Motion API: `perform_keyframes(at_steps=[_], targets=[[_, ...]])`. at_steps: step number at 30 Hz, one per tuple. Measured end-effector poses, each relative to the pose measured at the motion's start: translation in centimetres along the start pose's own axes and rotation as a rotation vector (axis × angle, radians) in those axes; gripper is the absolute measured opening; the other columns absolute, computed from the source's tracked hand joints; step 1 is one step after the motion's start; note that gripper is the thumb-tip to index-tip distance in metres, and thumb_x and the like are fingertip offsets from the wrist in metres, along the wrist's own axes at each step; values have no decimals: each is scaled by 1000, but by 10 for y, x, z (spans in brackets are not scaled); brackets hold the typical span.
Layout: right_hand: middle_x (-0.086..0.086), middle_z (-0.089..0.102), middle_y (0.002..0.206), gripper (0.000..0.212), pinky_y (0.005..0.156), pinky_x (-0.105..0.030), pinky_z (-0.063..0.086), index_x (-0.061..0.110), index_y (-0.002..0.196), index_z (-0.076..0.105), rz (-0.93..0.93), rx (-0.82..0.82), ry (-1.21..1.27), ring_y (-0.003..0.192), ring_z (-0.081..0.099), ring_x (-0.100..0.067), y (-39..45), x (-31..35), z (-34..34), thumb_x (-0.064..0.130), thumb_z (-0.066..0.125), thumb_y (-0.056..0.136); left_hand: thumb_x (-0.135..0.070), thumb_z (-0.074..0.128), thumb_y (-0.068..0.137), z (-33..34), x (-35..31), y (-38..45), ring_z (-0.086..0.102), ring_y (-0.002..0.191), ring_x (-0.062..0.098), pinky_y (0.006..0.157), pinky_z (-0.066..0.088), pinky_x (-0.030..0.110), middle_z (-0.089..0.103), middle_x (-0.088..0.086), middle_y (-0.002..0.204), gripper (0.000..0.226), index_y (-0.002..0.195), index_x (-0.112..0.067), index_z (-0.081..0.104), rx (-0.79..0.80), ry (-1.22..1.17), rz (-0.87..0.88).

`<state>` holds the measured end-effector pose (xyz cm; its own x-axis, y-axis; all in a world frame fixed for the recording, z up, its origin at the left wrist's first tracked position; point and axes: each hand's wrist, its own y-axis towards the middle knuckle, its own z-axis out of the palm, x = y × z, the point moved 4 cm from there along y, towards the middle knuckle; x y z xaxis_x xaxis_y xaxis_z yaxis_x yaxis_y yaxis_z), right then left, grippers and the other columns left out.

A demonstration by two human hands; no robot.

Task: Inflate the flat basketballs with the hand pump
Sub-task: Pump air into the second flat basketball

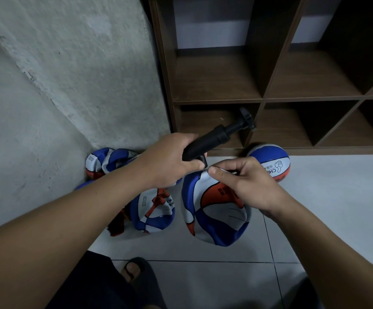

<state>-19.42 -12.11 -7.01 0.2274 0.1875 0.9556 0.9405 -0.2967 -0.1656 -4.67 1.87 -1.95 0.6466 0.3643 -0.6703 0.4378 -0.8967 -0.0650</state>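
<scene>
rough grey concrete wall [69,74] standing left, dark brown cubby shelf [262,99] sitting right, white tiled floor [326,219] lying below

A bare storage corner, likely for sports gear: rough plastered wall [74,70], brown cubby shelf [263,99], pale tiled floor [328,208], deflated basketballs [152,210] heaped there.

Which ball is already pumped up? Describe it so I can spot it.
Start at the brown shelf unit; follow its bottom edge down to the white floor tiles. The inflated ball sits there, beyond the right hand. It alone is fully round; the others are crumpled.
</scene>
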Motion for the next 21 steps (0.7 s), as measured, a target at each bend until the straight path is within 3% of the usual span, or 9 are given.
perform_keyframes(at_steps=[2,4,8,12,16,21], targets=[[-2,82,103,19,102,-55,58,27,108,86,41,-19,76,104,77,-23,0,0,-1,40,73,101,-32,79,96,-2,-3,0,69,85,8,82,60,40,73,-7,95,18,112,-30,71,-14,3,15],[-4,82,103,17,104,-56,57,24,109,86,74,-25,144,104,78,-24,0,1,0,33,75,100,-31,79,97,-3,-5,1,69,87,7,81,59,36,73,-9,96,19,114,-31,70,-22,16,37],[-6,82,98,14,100,-55,60,22,105,86,90,-50,133,99,79,-25,1,5,-3,29,76,100,-29,79,98,1,-11,0,64,75,2,63,45,19,63,-13,80,23,103,-40,59,-34,124,91],[-27,75,89,21,90,-60,62,18,93,86,109,-92,135,90,75,-45,2,3,-4,37,77,98,-31,79,97,1,-13,0,59,73,1,61,37,22,58,-15,77,26,101,-43,56,-68,172,107],[-15,81,94,14,97,-58,61,20,98,87,122,-86,175,94,79,-33,1,3,-4,30,78,98,-30,79,97,2,-15,1,59,73,-1,60,37,20,58,-16,75,21,101,-38,60,-71,191,115],[-10,81,94,12,98,-56,60,22,101,87,107,-78,171,97,78,-29,-1,0,0,28,78,98,-29,81,96,-2,-13,3,60,68,0,56,36,14,59,-13,71,18,96,-34,64,-6,159,77]])
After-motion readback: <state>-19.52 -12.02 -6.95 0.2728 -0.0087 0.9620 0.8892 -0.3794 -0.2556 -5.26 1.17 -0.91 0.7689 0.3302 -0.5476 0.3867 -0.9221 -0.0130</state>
